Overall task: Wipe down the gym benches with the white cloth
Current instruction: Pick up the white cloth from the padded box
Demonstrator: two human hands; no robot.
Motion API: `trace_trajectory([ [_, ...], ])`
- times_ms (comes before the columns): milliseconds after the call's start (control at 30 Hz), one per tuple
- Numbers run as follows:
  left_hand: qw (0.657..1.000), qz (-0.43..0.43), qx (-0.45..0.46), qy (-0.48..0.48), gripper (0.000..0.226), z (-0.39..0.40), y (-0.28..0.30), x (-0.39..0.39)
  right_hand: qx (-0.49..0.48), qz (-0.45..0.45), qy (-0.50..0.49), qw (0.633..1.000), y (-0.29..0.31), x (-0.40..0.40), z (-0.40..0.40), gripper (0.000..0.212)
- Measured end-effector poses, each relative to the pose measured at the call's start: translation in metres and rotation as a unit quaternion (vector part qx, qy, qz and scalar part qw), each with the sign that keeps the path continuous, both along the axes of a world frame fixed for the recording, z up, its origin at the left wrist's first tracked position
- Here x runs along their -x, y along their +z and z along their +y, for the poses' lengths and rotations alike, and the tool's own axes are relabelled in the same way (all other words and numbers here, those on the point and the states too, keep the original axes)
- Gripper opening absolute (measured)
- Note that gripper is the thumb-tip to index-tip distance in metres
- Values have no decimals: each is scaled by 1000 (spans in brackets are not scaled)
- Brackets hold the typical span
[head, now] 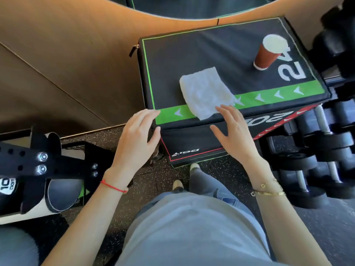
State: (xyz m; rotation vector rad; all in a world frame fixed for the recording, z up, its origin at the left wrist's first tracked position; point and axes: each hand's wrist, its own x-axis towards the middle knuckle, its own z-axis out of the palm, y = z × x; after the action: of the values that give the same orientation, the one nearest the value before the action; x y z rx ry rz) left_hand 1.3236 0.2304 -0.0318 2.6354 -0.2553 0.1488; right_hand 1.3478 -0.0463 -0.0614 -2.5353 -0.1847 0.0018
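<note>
Step in hand, as I read it: pickup of the white cloth [206, 96] before any wiping starts. Cloth lies flat and folded on the black padded surface [192, 60], near edge overlapping the green arrow stripe [169, 114], approx centre of frame.

Right hand [233, 131], at 5 o'clock from the cloth: released, fingers spread and nearly straight, holding nothing. Fingertips [221, 108] sit at the cloth's near corner; touching or just above, can't tell.

Left hand [137, 135], at 8 o'clock from the cloth: also released, fingers loosely curved, empty, at the surface's near-left corner. Contact w/ the edge unclear.

Next move likely calls for the right hand to press down or pinch the cloth, then sweep across the top. Red paper cup [266, 52] stands upright at 2 o'clock from the cloth, near the "24" print, well apart. Prob needs lifting or steering round, else it could tip. Dumbbells [317, 143] are racked at 3–4 o'clock, beside the surface.
</note>
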Motion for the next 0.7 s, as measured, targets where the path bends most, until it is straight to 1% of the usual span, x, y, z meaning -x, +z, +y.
trace_trajectory([
  [133,1000,7,7,16,41,-16,-5,-37,27,11,33,999,-6,-56,0,57],
  [300,998,24,6,59,42,-28,-14,-65,70,41,72,994,-20,-115,10,76],
  [400,996,38,4,78,42,-33,-20,-74,124,72,94,985,-33,-137,20,88],
  [467,995,46,5,90,42,-36,-24,-77,165,73,99,979,-41,-142,25,91],
  [567,993,57,11,102,41,-40,-28,-80,158,39,83,983,-48,-140,24,83],
  [700,993,69,9,98,41,-45,-30,-80,98,-6,77,992,-47,-136,20,57],
])
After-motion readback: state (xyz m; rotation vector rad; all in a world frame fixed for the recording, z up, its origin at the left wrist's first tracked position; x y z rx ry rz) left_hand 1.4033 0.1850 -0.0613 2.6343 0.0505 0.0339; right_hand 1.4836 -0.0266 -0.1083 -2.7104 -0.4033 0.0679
